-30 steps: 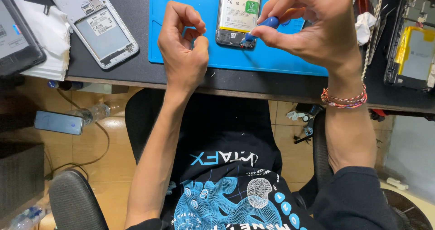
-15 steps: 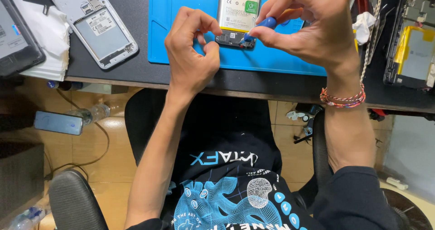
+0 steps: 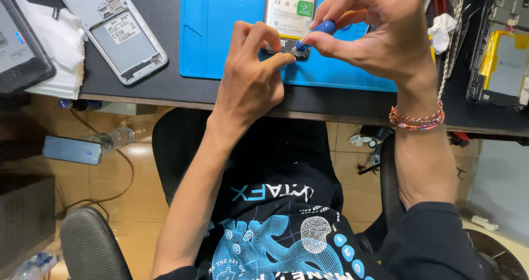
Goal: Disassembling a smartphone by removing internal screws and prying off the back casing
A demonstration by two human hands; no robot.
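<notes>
Right now my right hand pinches a blue-handled tool, tip at the opened phone's lower end. My left hand presses closed fingertips there, on the blue mat near the desk's front edge.

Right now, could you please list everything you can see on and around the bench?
Opened phone: one, pale battery showing, on the mat under both hands.
Mat: one, blue, on the bench.
Bench: one, black.
Tool: one, blue handle, tip at the phone's lower edge.
Phone shell: one, grey, left of the mat.
Tissue: one, white, far left.
Second opened device: one, yellow inside, far right.
Phone on the floor: one, blue-grey.
Bracelet: one, multicoloured, right wrist.
Left hand: fingertips at the phone's lower edge.
Right hand: grip on the tool.
</notes>
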